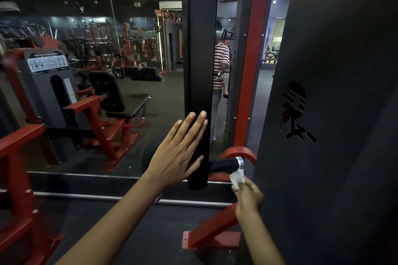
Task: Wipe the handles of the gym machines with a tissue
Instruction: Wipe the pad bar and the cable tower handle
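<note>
The right hand (249,197) pinches a crumpled tissue (237,177) against the underside of the black handle (224,164), low and right of centre, by its metal collar. The left hand (178,153) lies flat, fingers spread, holding nothing, on the black post (199,71). This handle looks mid-wipe; the machine (71,101) at far left seems yet to be wiped.

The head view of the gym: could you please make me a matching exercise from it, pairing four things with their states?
Things:
1. left hand
2. right hand
3. black handle
4. black upright post

States:
A. pinching a white tissue
B. horizontal, with a silver collar at its end
C. open, fingers spread flat
D. standing vertical, the open hand against it

Pairs: 1-C, 2-A, 3-B, 4-D
</note>
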Action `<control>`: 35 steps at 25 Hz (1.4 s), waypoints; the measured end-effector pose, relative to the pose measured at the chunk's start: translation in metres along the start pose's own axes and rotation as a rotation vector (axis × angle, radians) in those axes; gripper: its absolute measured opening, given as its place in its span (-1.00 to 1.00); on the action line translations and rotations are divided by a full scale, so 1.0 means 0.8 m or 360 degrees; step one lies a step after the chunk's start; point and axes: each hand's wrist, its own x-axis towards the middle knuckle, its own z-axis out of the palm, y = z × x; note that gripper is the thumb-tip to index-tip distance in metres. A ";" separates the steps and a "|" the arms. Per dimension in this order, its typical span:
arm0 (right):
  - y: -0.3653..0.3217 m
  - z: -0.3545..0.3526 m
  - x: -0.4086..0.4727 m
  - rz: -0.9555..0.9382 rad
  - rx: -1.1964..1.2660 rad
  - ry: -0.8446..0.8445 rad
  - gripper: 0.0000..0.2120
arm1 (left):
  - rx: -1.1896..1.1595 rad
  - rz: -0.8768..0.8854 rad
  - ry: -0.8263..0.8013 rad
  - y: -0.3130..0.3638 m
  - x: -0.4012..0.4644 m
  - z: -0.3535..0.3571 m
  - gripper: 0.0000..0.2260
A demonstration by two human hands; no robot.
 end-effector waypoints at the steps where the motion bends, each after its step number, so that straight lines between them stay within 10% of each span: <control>1: -0.008 0.003 0.004 0.0164 0.0226 -0.0025 -0.84 | 0.0002 -0.0001 -0.0003 0.000 0.000 0.000 -0.29; 14: 0.002 0.060 -0.038 0.0638 -0.0035 -0.0562 -0.62 | -0.0027 0.0020 0.0013 -0.002 -0.001 0.002 -0.28; 26: -0.028 0.023 -0.050 0.0291 -0.0615 -0.0632 -0.75 | -0.0117 -0.0008 -0.0111 -0.001 -0.004 -0.011 -0.28; 35: -0.088 -0.001 -0.070 -0.0708 -0.0866 -0.0543 -0.87 | -0.0511 0.0032 -0.0147 0.019 -0.025 -0.029 -0.35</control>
